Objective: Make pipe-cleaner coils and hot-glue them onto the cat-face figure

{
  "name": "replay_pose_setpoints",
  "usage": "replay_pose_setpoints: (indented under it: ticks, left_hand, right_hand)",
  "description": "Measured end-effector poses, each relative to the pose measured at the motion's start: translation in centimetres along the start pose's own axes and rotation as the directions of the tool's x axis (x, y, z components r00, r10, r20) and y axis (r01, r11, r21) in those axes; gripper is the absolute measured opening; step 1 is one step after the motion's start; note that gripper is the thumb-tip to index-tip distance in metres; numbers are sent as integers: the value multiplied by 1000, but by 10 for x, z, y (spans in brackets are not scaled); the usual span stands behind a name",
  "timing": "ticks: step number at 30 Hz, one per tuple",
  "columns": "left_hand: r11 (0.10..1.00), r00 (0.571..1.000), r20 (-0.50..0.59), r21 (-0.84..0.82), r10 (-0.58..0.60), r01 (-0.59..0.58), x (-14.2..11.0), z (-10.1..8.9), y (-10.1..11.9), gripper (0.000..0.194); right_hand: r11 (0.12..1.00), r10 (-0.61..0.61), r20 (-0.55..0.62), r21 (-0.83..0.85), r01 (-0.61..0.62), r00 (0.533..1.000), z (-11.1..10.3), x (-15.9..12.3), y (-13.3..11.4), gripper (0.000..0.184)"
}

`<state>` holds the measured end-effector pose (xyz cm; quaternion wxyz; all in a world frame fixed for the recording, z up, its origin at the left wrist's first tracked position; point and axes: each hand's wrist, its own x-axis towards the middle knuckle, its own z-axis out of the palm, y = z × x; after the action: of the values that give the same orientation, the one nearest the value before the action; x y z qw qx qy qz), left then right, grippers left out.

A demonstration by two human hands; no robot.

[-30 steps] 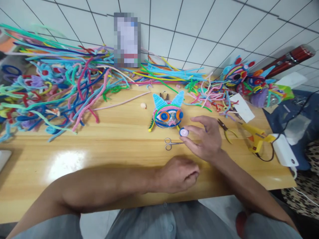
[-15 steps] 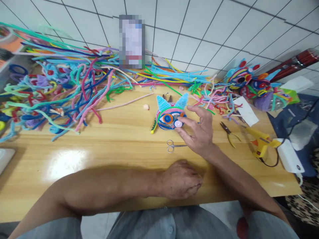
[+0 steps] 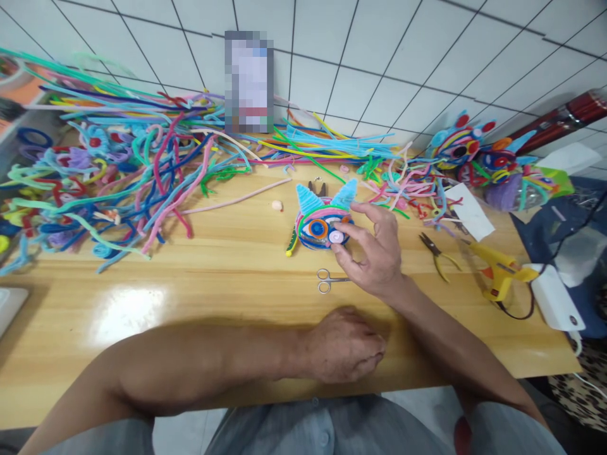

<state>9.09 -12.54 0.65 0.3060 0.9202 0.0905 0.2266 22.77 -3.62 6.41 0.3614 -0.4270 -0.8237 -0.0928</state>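
Observation:
A pipe-cleaner animal face with light blue pointed ears and orange-and-blue ringed eyes sits mid-table. On its front is a pale pink spiral coil, with the thumb and forefinger of my right hand closed around its edges. The other right fingers are bent and hide the face's right side. My left hand rests as a fist near the table's front edge; its curled fingers hide whatever may be inside. Small scissors lie between the hands, their blades partly under my right hand.
Loose pipe cleaners heap along the left and back. Yellow-handled pliers, a yellow glue gun and a white power block lie to the right. Finished-looking pipe-cleaner faces and a red flask stand behind them. A phone leans on the tiles.
The view has shifted slightly. My right thumb and forefinger stay at the pink coil on the face, with barely any movement. My left fist keeps its place.

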Motion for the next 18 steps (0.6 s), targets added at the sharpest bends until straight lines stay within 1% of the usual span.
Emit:
replay_pose_setpoints:
  ticks: [3, 9, 14, 18]
  left_hand:
    - [1000, 1000, 6, 1, 0, 0, 0, -1, 0, 21]
    - [1000, 1000, 12, -5, -5, 5, 1, -2, 0, 18]
    - [1000, 1000, -7, -17, 4, -4, 1, -1, 0, 18]
    - [1000, 1000, -2, -4, 1, -1, 1, -1, 0, 18]
  right_hand:
    - [1000, -9, -4, 7, 9, 1000, 0, 0, 0, 40]
    - [999, -45, -24, 24, 46, 999, -4, 1, 3, 45]
    - [1000, -20, 25, -9, 20, 1000, -5, 3, 4, 41]
    - [999, -47, 6, 14, 47, 999, -3, 4, 3, 37]
